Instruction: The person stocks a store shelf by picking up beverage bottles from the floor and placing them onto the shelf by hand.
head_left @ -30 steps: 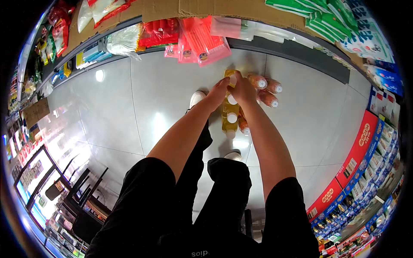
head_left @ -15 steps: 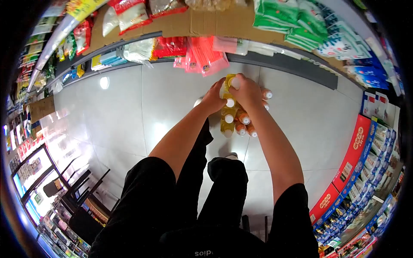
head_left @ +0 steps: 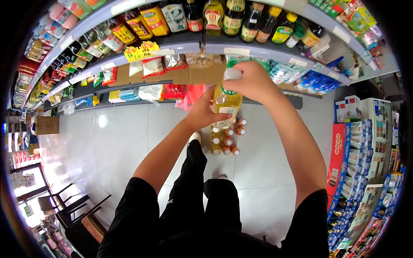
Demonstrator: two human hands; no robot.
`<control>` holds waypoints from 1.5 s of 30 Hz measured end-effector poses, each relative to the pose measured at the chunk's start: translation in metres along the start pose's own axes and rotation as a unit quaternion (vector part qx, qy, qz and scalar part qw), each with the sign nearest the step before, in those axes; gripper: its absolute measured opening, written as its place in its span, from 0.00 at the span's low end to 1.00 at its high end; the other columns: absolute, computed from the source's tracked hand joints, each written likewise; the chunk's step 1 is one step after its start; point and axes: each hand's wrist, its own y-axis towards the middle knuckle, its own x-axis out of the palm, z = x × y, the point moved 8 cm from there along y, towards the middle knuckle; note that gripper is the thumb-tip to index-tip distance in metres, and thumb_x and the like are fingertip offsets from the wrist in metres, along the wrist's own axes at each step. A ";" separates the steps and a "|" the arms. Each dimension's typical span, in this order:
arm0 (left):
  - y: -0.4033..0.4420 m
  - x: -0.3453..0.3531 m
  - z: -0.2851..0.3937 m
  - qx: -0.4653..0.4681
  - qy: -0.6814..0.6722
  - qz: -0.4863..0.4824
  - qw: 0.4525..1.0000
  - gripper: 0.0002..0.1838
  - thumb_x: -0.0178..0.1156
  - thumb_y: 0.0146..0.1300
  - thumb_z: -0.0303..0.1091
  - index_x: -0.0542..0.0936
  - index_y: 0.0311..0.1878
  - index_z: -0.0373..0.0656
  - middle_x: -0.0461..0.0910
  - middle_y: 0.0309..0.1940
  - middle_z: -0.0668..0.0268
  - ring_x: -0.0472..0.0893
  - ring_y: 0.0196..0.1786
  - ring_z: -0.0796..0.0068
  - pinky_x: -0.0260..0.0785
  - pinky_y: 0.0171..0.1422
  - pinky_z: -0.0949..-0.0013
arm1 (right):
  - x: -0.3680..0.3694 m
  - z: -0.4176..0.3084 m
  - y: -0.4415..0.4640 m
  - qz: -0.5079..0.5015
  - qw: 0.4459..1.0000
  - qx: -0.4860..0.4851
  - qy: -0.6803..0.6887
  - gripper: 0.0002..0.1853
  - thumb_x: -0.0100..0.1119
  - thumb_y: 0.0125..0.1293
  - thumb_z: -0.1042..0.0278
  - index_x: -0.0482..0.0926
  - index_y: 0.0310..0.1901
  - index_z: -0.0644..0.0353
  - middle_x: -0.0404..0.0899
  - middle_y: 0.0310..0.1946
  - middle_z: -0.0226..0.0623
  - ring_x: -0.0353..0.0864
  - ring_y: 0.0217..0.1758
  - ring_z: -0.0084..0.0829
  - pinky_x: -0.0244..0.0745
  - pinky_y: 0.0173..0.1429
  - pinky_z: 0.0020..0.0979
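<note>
Both hands hold one tall drink bottle (head_left: 229, 101) of clear yellow liquid, with a white cap and a green-and-pale label. My right hand (head_left: 254, 81) is closed round its neck, just under the cap. Lower down, my left hand (head_left: 201, 112) wraps the bottle's body from the left side, thumb across the front. Beneath it on the tiled floor stand several yellow-liquid bottles (head_left: 215, 141) in a column. Beside them are several orange-brown bottles (head_left: 228, 141) with white caps; the held bottle hides part of this group.
Ahead runs a shelf unit (head_left: 172, 77) with bagged goods below and sauce bottles (head_left: 172, 17) above. On the right stand blue-and-red display boxes (head_left: 337, 150). A dark chair (head_left: 81, 206) is at the lower left, and a cardboard box (head_left: 46, 125) sits at the left.
The hands have lifted a yellow bottle from the floor group toward the shelf. My view has tilted up, bringing the upper shelf of sauce bottles into sight.
</note>
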 end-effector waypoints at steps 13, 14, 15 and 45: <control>0.018 -0.068 0.172 0.086 0.008 0.090 0.992 0.46 0.74 0.39 0.43 0.62 0.60 0.37 0.74 0.50 0.54 0.76 0.51 0.65 0.68 0.56 0.66 | -0.115 -0.103 -0.055 0.120 0.956 -0.152 0.222 0.29 0.71 0.48 0.64 0.71 0.53 0.60 0.68 0.33 0.27 0.66 0.34 0.18 0.67 0.35 0.20; 0.020 -0.072 0.178 0.099 -0.001 0.092 0.991 0.46 0.74 0.39 0.42 0.61 0.61 0.36 0.73 0.50 0.54 0.76 0.52 0.65 0.68 0.56 0.66 | -0.114 -0.100 -0.058 0.100 0.957 -0.152 0.226 0.31 0.71 0.49 0.66 0.69 0.55 0.58 0.67 0.37 0.30 0.66 0.38 0.21 0.69 0.38 0.21; 0.020 -0.077 0.186 0.110 -0.011 0.093 0.989 0.46 0.74 0.39 0.42 0.61 0.61 0.36 0.73 0.51 0.54 0.75 0.52 0.64 0.67 0.56 0.67 | -0.112 -0.099 -0.059 0.076 0.962 -0.138 0.224 0.36 0.71 0.48 0.66 0.65 0.59 0.56 0.67 0.41 0.32 0.67 0.41 0.22 0.69 0.38 0.22; 0.139 -0.198 0.296 0.321 -0.112 0.135 0.931 0.41 0.68 0.46 0.24 0.50 0.57 0.40 0.66 0.54 0.55 0.67 0.58 0.68 0.61 0.62 0.66 | -0.156 -0.188 0.095 0.289 0.899 -0.308 0.114 0.36 0.56 0.56 0.75 0.50 0.65 0.63 0.72 0.52 0.51 0.75 0.54 0.39 0.71 0.53 0.33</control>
